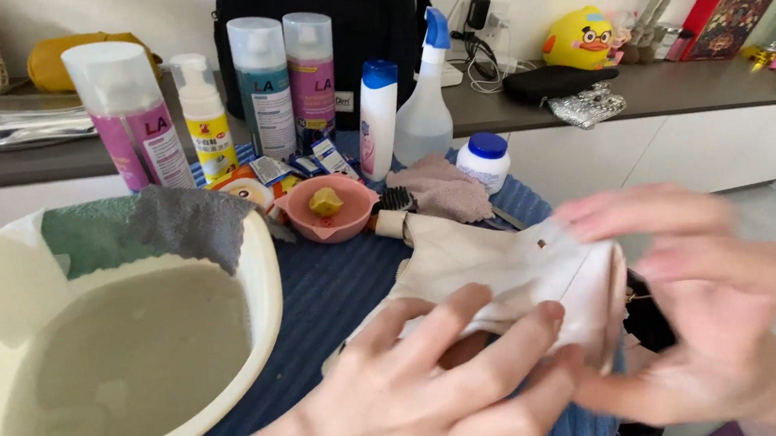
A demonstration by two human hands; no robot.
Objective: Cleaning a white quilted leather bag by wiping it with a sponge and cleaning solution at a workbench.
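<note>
A cream-white bag point(494, 270) lies on a blue ribbed cloth point(338, 286) in front of me. My left hand point(438, 380) rests on its near side, fingers spread and pinching the bag's edge. My right hand point(699, 304), blurred by motion, grips the bag's right end with the fingers curled over the top. Something dark point(650, 317) shows under the bag's right end.
A large cream basin point(269, 283) of cloudy water stands at the left with green and grey cloths point(176, 225) over its rim. Behind are spray cans point(285, 83), a pump bottle point(203, 117), a spray bottle point(423, 95), a white jar point(485, 160), a pink bowl point(328, 218), a brush point(394, 199).
</note>
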